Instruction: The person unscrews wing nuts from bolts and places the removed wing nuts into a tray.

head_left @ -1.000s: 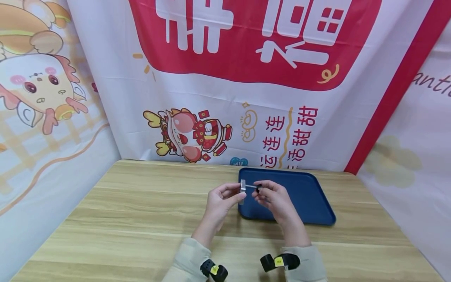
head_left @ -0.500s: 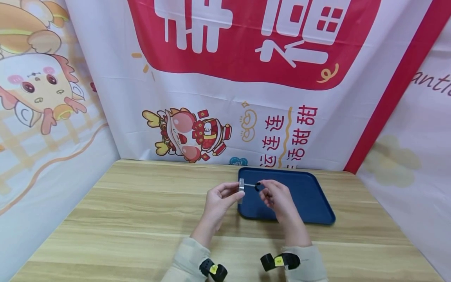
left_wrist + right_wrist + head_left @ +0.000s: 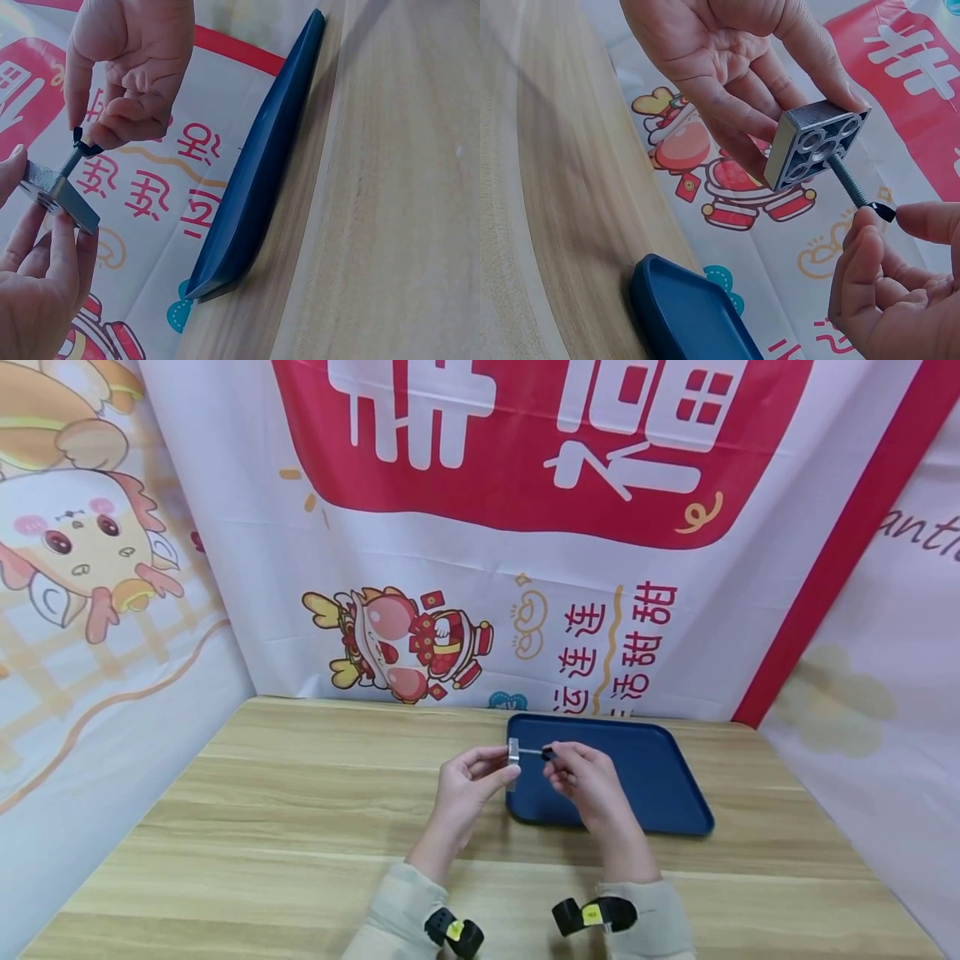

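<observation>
My left hand (image 3: pixel 467 787) holds a small square metal block (image 3: pixel 817 146) by its edges, thumb on one side and fingers on the other. The block's face has several round holes and recesses. A threaded wing screw (image 3: pixel 847 182) stands out from the middle hole, its shank largely exposed. Its black winged head (image 3: pixel 883 211) is pinched between the thumb and index finger of my right hand (image 3: pixel 591 783). In the left wrist view the block (image 3: pixel 67 201) tilts, with the screw pointing up toward the right hand. Both hands are raised over the tray's left part.
A dark blue tray (image 3: pixel 652 785) lies on the wood-grain table (image 3: pixel 300 802) behind and to the right of the hands. A printed cloth (image 3: pixel 420 552) hangs along the table's back edge. Other printed cloths stand at left and right.
The right-hand fingers have shifted on the screw's black head, which looks turned compared with half a second ago. The left hand and the block stay nearly in place.
</observation>
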The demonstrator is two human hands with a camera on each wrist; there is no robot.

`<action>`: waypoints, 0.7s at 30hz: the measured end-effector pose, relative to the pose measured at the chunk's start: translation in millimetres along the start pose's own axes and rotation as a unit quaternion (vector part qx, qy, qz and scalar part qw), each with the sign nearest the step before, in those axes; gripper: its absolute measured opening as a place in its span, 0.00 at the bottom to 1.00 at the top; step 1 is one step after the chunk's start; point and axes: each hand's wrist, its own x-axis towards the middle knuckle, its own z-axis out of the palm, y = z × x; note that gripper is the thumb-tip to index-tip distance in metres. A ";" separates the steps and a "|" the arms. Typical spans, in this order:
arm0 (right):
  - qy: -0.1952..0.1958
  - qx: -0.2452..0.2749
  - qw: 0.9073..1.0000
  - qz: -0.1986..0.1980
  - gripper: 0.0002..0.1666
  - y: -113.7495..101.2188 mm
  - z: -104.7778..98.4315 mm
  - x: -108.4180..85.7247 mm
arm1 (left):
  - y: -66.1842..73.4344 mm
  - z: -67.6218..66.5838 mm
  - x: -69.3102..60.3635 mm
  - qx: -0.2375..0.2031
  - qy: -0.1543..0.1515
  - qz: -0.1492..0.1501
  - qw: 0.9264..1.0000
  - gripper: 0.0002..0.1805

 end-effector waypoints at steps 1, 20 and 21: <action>-0.003 0.000 1.000 -0.001 0.20 0.0 -0.4 0.0 | -0.1 0.1 0.2 -0.001 0.000 0.001 1.000 0.20; -0.032 0.016 0.999 -0.003 0.20 0.1 -3.3 -1.0 | -2.3 0.4 1.3 0.007 0.001 -0.011 1.000 0.21; -0.032 0.017 0.999 -0.003 0.21 0.2 -3.4 -1.0 | -2.2 0.3 1.1 0.007 0.000 -0.011 1.000 0.21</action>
